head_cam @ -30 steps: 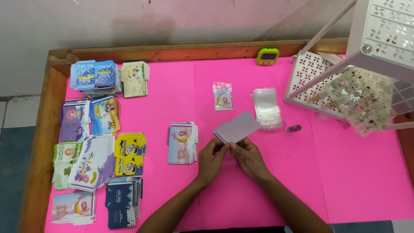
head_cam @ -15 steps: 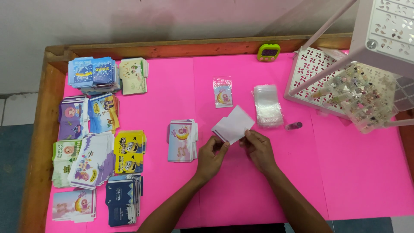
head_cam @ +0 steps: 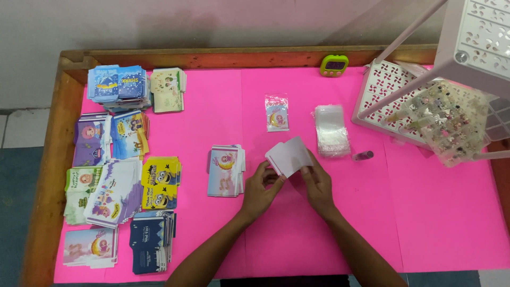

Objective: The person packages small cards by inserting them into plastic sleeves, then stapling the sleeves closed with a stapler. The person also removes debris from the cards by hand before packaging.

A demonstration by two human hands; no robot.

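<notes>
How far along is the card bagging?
Done: one bagged card lies at the mat's far side. In hand: left hand and right hand hold a white card between them. Left: the card stack beside the left hand and the clear bags.

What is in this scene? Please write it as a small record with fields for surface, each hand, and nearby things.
surface: pink table with wooden rim
left hand: left hand grips the lower left edge of the white folded card
right hand: right hand holds the same card's right edge
left of hands: small stack of printed picture cards
beyond the card: pile of clear plastic sleeves; one bagged card
far edge: green timer
</notes>
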